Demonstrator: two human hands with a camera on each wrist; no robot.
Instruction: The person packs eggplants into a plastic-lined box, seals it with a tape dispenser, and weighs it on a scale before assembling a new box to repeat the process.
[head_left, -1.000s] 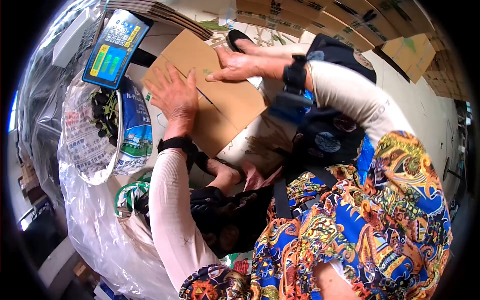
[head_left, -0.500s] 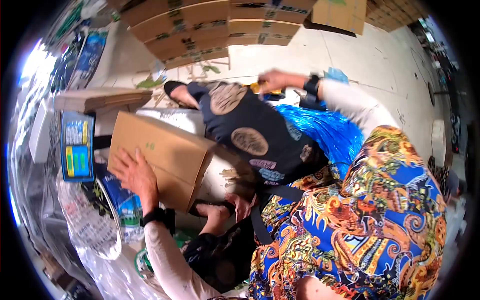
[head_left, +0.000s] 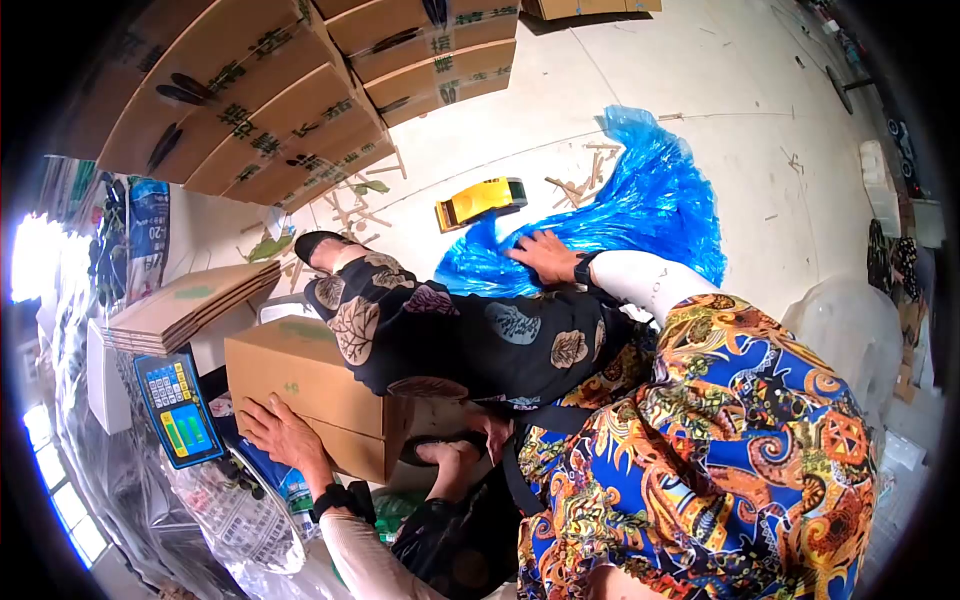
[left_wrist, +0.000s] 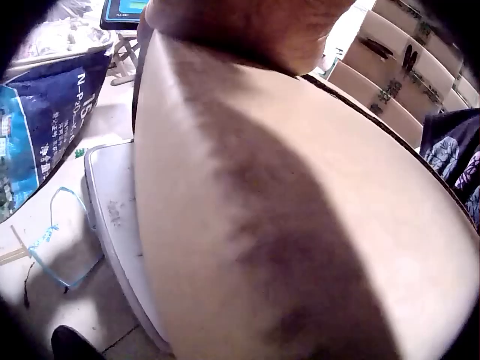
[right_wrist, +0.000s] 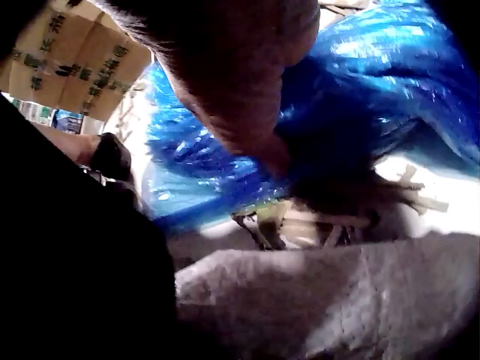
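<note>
Left hand [head_left: 287, 437] rests, fingers extended, on the brown rectangular cardboard box [head_left: 310, 372] at lower left, while near centre the right hand [head_left: 548, 258] touches shiny blue plastic sheeting [head_left: 665, 205], grip impossible to tell!

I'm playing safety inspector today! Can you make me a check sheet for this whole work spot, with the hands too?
Surface: pale floor; a pale platform is under the box.
Job's things: closed-looking cardboard box; crumpled blue plastic spread on the floor.
Clutter: brown sticks, a green leaf and a yellow tool on the floor.
Hands: left hand has its fingers spread against the box; right hand touches the blue plastic, grip unclear.
Cables: nothing seen.
Surroundings: stacked printed cartons, flattened cardboard, keypad display.
</note>
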